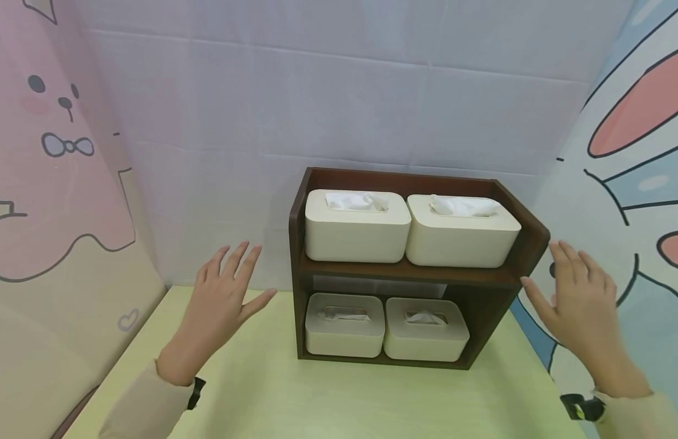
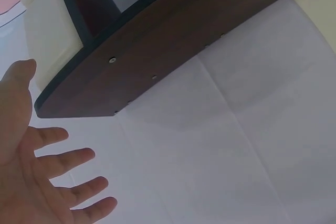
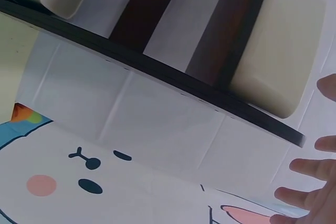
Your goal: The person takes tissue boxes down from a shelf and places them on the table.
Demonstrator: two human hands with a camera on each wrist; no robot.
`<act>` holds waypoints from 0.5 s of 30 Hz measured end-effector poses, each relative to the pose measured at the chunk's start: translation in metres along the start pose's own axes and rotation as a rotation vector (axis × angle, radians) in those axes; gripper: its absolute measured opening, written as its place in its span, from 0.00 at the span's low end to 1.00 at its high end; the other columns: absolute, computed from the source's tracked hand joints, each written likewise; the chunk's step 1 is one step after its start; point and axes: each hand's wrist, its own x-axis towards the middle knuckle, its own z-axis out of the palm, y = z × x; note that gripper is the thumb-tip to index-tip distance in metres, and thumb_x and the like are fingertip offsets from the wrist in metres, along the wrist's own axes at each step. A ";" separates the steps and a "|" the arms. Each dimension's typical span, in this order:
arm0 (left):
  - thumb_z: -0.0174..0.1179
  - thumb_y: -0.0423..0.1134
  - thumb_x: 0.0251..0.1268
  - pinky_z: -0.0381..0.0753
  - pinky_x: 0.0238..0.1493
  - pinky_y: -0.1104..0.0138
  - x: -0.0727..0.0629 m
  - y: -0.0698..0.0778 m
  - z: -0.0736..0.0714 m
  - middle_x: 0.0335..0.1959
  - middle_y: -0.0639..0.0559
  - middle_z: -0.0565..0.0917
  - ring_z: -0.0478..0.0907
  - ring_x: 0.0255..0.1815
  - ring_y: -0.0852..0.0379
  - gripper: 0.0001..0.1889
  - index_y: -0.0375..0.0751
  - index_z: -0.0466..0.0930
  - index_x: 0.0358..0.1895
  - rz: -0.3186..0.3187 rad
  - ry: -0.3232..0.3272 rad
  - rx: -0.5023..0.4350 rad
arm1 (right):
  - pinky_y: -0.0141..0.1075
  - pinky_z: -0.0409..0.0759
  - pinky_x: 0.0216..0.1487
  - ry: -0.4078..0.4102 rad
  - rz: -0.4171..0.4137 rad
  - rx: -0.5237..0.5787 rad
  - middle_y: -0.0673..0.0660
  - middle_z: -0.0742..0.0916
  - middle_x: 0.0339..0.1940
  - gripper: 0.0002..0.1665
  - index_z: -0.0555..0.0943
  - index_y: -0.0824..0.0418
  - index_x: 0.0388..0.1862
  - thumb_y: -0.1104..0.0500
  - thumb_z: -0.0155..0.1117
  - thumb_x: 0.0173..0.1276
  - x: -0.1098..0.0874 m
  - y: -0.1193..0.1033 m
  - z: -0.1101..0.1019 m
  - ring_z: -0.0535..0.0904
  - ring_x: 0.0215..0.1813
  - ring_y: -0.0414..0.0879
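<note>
Flanking the dark-brown two-tier wooden shelf (image 1: pixel 484 311), left hand (image 1: pixel 222 305) and right hand (image 1: pixel 583 308), fingers apart, probably not touching it, should work evenly.

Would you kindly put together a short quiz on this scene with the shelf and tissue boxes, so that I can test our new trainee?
1. How many tissue boxes stand in the brown shelf, counting both levels?
2. True or false: the left hand and the right hand are both holding nothing.
3. In the head view, how are the two hands placed about the shelf?
A) Both to its left
B) One toward each side
C) Both beneath it

Key: 1. Four, two on each level. 2. True. 3. B.
</note>
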 end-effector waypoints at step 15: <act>0.54 0.58 0.59 0.69 0.52 0.46 0.035 0.021 0.020 0.60 0.41 0.72 0.66 0.60 0.39 0.37 0.38 0.61 0.66 0.027 0.046 -0.079 | 0.67 0.57 0.52 -0.085 0.046 -0.014 0.73 0.69 0.61 0.39 0.56 0.67 0.68 0.46 0.51 0.66 0.042 -0.002 -0.001 0.62 0.57 0.72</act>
